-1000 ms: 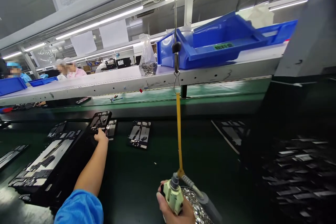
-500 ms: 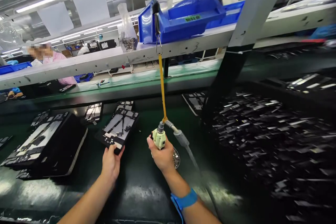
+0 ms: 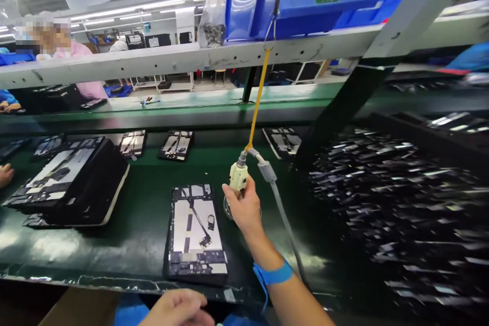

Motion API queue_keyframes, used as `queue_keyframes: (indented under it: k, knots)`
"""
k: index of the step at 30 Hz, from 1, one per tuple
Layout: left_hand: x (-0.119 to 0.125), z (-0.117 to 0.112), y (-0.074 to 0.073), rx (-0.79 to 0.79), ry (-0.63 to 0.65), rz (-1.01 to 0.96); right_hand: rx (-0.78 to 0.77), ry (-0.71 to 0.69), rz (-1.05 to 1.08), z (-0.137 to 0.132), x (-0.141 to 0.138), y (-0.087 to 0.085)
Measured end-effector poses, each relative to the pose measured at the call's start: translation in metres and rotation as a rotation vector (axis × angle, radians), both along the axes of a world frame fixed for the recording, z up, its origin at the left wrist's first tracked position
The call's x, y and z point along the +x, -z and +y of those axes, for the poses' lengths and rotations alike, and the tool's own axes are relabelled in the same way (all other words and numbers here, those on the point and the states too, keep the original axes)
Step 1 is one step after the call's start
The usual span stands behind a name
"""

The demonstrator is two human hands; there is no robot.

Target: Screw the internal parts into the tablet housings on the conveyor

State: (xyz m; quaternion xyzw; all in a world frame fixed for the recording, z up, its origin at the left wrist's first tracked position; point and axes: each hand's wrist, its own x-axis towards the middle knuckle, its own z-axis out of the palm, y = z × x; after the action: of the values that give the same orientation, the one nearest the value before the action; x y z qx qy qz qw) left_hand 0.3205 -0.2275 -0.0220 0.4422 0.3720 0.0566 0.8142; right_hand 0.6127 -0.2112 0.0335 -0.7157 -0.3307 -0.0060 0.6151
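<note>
Holding one pale-green, grey-topped handheld tool, my right hand is wrapped around it; my left hand is half curled at the near edge, its grip unclear to me. Between them, one black-framed rectangular panel with silver plates and a slanting black strip lies on the dark-green surface. Three similar panels lie beyond.

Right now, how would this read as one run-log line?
device: lying on table | right hand: grips corded tool | left hand: apart from device, by table's near edge
</note>
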Motion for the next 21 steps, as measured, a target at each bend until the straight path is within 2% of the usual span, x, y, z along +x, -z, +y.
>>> queue_keyframes:
  k: [1,2,4,6,9,12,14,17,21]
  knots:
    - [-0.011,0.010,-0.007,0.184,0.110,-0.001,-0.002,0.039,-0.052,-0.012,-0.005,0.004]
    - [-0.020,0.022,-0.014,0.403,0.163,0.009,0.004,0.070,-0.116,-0.026,-0.012,0.010]
    - [-0.033,0.049,-0.027,0.878,0.178,0.116,-0.024,0.072,-0.218,-0.059,-0.028,0.025]
    - [-0.037,0.072,-0.032,1.158,0.197,0.282,-0.259,-0.177,-0.203,-0.089,-0.045,0.038]
    - [-0.037,0.090,-0.023,1.252,0.355,0.335,-0.585,-0.453,-0.131,-0.116,-0.069,0.046]
    - [-0.037,0.095,-0.011,1.257,0.437,0.234,-0.684,-0.507,-0.109,-0.117,-0.084,0.039]
    - [-0.037,0.100,-0.013,1.245,0.453,0.206,-0.687,-0.489,-0.092,-0.111,-0.088,0.034]
    - [-0.029,0.116,-0.035,1.248,0.556,0.228,-0.640,-0.469,-0.094,-0.101,-0.090,0.032]
    - [0.007,0.129,-0.077,1.454,0.659,0.274,-0.540,-0.478,-0.133,-0.093,-0.084,0.042]
